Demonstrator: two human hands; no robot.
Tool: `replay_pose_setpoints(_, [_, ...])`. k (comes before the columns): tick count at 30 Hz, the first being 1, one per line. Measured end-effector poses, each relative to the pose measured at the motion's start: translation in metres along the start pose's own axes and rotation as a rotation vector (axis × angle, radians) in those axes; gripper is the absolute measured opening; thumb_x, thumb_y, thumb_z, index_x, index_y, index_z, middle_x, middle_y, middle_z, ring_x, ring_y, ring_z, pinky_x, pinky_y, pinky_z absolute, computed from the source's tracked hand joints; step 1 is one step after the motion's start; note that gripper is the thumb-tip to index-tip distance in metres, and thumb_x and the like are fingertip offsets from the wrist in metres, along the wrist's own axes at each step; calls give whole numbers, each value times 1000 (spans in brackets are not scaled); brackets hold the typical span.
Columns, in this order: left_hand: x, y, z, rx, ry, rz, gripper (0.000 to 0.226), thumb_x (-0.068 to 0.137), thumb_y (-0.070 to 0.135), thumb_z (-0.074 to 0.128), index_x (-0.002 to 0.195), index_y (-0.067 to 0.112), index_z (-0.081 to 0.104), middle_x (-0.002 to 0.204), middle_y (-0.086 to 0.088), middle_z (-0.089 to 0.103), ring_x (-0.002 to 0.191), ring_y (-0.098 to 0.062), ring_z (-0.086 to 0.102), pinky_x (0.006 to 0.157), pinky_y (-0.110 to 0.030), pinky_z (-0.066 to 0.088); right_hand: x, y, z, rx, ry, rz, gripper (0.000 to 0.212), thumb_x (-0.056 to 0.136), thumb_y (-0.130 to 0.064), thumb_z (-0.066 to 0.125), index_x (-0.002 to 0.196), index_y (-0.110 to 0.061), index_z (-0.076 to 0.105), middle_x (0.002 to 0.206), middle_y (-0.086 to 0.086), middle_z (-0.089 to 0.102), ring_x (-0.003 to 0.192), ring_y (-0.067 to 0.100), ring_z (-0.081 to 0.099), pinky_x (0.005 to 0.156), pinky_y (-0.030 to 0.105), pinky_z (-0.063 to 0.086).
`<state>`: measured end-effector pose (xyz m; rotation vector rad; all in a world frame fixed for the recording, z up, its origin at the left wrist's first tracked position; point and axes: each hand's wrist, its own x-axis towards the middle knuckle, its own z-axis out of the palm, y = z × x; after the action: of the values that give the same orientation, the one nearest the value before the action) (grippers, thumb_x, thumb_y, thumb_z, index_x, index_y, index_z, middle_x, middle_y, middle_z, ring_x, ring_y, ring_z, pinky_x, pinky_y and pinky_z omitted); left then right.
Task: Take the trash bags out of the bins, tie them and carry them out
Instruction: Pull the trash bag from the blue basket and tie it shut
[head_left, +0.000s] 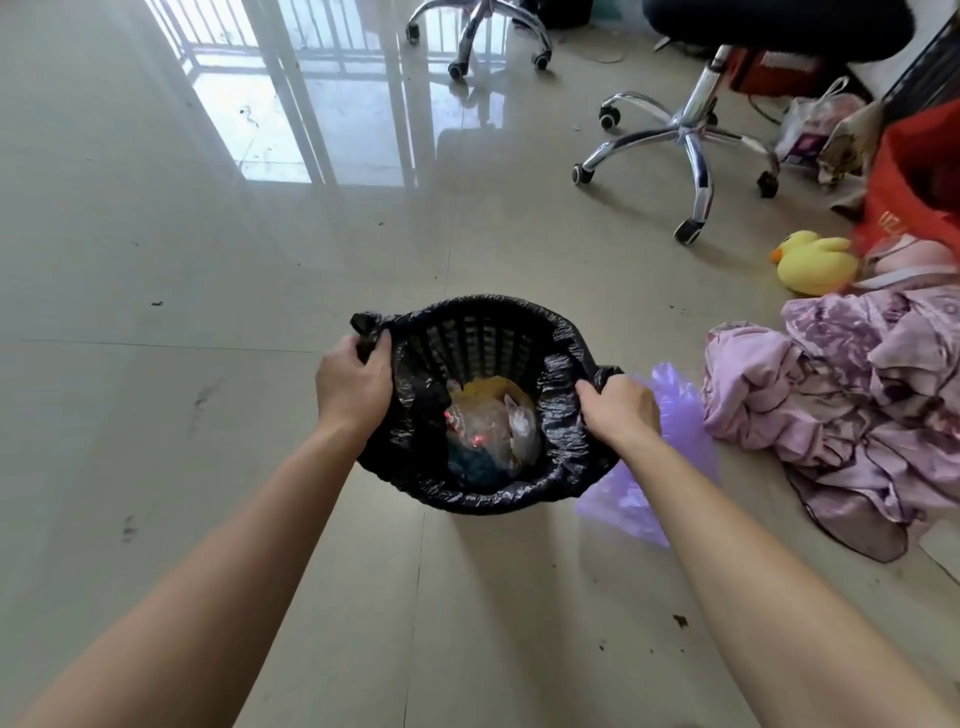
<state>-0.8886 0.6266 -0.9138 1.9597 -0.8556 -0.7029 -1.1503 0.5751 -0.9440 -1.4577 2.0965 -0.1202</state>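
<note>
A round black slatted bin (480, 338) stands on the tiled floor, lined with a black trash bag (467, 496) folded over its rim. Inside lie clear plastic wrappers and yellow scraps (491, 421). My left hand (353, 384) grips a bunched ear of the bag at the left rim. My right hand (618, 410) grips the bag's other bunched ear at the right rim. A pale purple plastic bag (670, 410) lies flat on the floor just right of the bin, partly hidden by my right forearm.
A heap of purple cloth (852, 410) lies to the right, with a yellow duck toy (815, 262) and a red bag (919, 182) behind it. Two wheeled office chairs (691, 135) stand at the back. The floor reflects a barred window (291, 88).
</note>
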Motion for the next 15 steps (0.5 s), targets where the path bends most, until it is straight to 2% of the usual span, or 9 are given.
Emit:
replay_pose_setpoints(2, [2,8,5,-2,-46,31,40,89,51,59,88,12,68,87,-9,74,86,-30,69,85,-46,55,4,2,-3,59,58,-8,50,100,-45,50,107,2,65,117,27,66,109,42,61,82,38,45])
replay_pose_setpoints(4, [5,21,7,-16,-51,38,43,85,54,59,86,13,69,84,-9,75,78,-25,70,82,-49,57,6,-2,-17,123,154,-62,48,104,-40,45,105,4,63,114,30,65,107,44,60,81,40,44])
replay_pose_setpoints(6, [7,42,7,-136,-30,68,42,88,49,63,82,7,68,74,-11,70,66,-21,62,72,-43,59,5,-16,-37,256,337,-179,42,105,-35,45,99,1,64,105,30,67,98,44,61,72,39,36])
replay_pose_setpoints(8, [5,67,8,-259,-47,147,39,94,40,64,81,3,65,64,-4,60,59,-17,54,59,-35,51,-3,-32,-55,392,517,-338,37,104,-31,48,86,-2,62,89,26,68,83,41,61,64,34,25])
replay_pose_setpoints(10, [1,89,10,-268,-107,165,28,97,32,63,77,11,61,53,9,52,46,-10,46,47,-25,42,-7,-46,-63,405,517,-445,34,104,-31,48,87,-5,63,83,21,69,79,39,61,63,34,26])
replay_pose_setpoints(12, [0,103,12,-280,-214,77,22,96,25,63,78,16,56,48,8,43,38,-11,38,41,-25,33,-8,-53,-70,310,392,-445,35,103,-35,48,98,-9,71,89,17,72,88,38,64,66,36,35])
replay_pose_setpoints(15, [2,128,4,-508,-225,-57,15,96,13,61,85,13,51,54,0,36,40,-14,35,38,-25,34,-2,-60,-92,425,543,-467,37,103,-34,46,96,-7,70,91,17,73,89,38,63,73,38,40])
